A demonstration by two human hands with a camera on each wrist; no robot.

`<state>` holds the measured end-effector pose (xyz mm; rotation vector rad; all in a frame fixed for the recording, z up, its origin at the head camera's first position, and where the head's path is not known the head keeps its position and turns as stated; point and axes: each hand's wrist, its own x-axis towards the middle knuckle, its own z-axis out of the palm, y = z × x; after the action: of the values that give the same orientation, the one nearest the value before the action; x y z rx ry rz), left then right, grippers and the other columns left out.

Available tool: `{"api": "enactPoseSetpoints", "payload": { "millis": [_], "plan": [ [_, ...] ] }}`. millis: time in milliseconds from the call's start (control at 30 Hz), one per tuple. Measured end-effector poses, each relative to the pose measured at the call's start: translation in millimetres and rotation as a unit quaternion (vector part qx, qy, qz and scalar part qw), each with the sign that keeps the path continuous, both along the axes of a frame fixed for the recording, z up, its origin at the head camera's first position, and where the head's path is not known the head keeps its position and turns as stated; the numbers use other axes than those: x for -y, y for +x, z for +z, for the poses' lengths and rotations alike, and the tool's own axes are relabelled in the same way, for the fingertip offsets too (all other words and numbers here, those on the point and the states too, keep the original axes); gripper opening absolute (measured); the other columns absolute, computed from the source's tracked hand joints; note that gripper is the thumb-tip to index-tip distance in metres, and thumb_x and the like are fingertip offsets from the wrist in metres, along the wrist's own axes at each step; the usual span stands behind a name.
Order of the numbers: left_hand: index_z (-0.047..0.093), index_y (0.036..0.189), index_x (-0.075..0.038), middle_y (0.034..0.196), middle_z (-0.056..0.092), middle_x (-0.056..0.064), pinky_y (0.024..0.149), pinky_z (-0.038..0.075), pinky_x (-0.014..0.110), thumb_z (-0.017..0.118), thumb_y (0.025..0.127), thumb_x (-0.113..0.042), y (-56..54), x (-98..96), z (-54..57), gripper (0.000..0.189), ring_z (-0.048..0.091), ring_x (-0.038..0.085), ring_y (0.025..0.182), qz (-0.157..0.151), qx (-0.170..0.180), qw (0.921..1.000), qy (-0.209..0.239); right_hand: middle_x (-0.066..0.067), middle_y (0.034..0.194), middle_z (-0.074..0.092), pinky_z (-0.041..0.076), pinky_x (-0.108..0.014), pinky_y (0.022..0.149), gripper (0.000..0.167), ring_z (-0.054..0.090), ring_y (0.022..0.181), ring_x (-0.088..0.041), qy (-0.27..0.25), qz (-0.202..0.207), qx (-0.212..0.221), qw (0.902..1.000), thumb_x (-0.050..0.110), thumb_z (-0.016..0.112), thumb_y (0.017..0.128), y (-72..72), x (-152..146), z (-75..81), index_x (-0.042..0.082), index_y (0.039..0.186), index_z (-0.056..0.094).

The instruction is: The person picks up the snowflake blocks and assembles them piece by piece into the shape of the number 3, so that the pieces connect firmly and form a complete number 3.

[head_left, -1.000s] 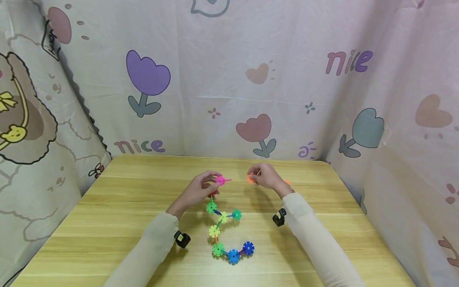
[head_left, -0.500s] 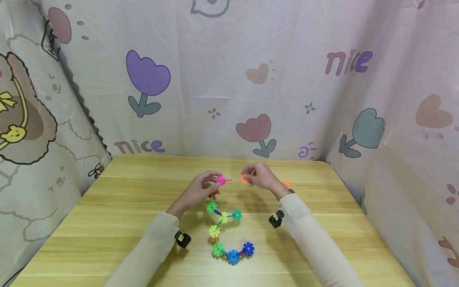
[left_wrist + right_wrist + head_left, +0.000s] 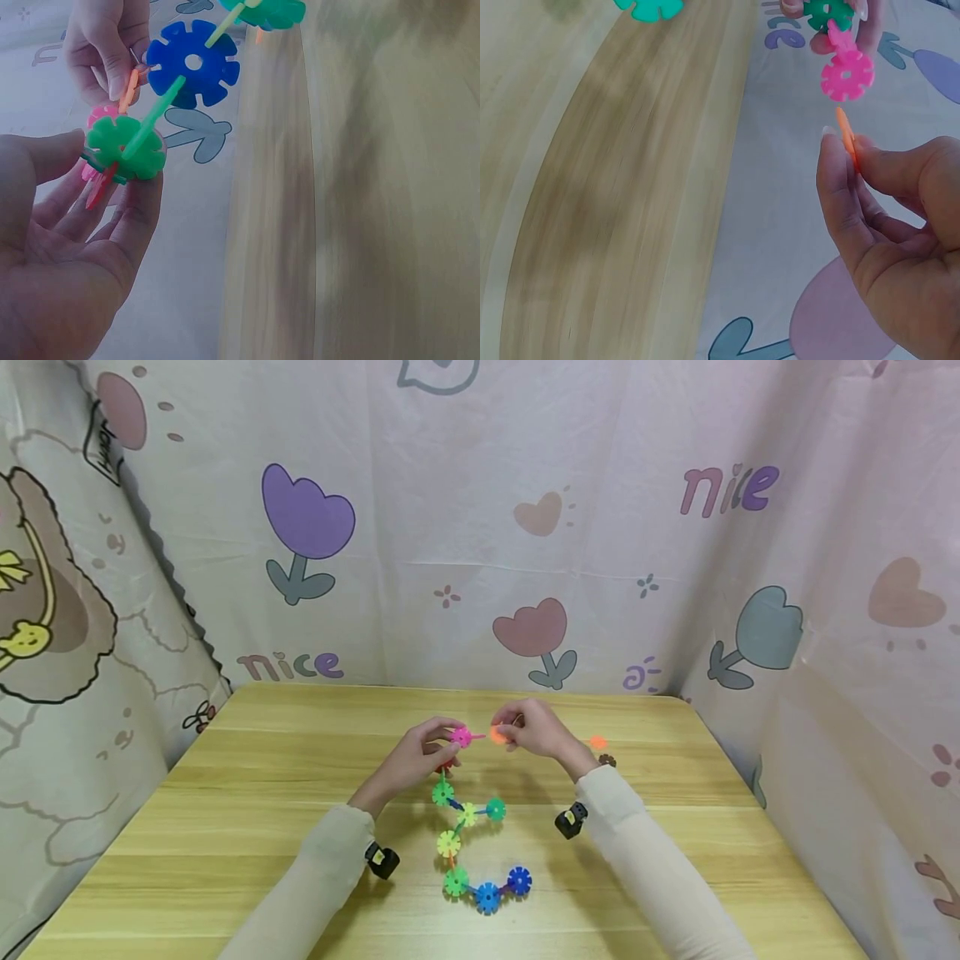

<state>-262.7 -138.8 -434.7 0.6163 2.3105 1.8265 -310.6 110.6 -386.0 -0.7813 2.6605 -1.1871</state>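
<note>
My left hand (image 3: 412,758) holds the far end of a chain of slotted snowflake discs, with pink discs (image 3: 461,737) at its tip. In the left wrist view, a green disc (image 3: 135,150) and a red disc (image 3: 102,186) sit at the fingers, and a blue disc (image 3: 193,63) follows along the chain. My right hand (image 3: 536,727) pinches an orange disc (image 3: 845,129) edge-on between thumb and forefinger. Only a narrow gap parts this disc from the outer pink disc (image 3: 847,76). The fingers partly cover the orange disc.
The chain runs toward me through a yellow disc (image 3: 448,843) and curves to a dark blue disc (image 3: 520,881). A side branch ends in a teal disc (image 3: 496,810). Beyond my right wrist lie another orange disc (image 3: 597,742) and a brown disc (image 3: 607,761). A printed curtain (image 3: 450,527) hangs behind the table.
My right hand has moved left with the orange disc, bringing it close to the pink disc. The brown disc has come out from behind the right wrist. My left hand stays in place.
</note>
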Motion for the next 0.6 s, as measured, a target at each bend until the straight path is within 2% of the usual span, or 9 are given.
{"api": "enactPoseSetpoints", "payload": {
  "millis": [267, 600],
  "plan": [
    [0.052, 0.144, -0.010, 0.132, 0.060, 0.033, 0.076, 0.063, 0.034, 0.058, 0.107, -0.017, 1.0, 0.0, 0.8, 0.039, 0.067, 0.053, 0.102, 0.004, 0.002, 1.0000, -0.002, -0.015, 0.093, 0.070, 0.063, -0.031, 0.065, 0.013, 0.069, 0.066, -0.015, -0.019, -0.003, 0.010, 0.9998, 0.000, 0.066, 0.098, 0.8, 6, -1.5, -0.001, 0.109, 0.074],
    [0.051, 0.145, -0.008, 0.133, 0.061, 0.032, 0.075, 0.063, 0.034, 0.057, 0.107, -0.015, 2.1, -1.4, 1.5, 0.039, 0.067, 0.051, 0.100, 0.006, 0.011, 0.9999, 0.000, -0.016, 0.091, 0.069, 0.062, -0.026, 0.062, 0.011, 0.069, 0.068, -0.015, -0.047, -0.006, 0.005, 0.9989, -0.001, 0.067, 0.098, 2.0, 11, -7.7, -0.002, 0.107, 0.073]
  ]
}}
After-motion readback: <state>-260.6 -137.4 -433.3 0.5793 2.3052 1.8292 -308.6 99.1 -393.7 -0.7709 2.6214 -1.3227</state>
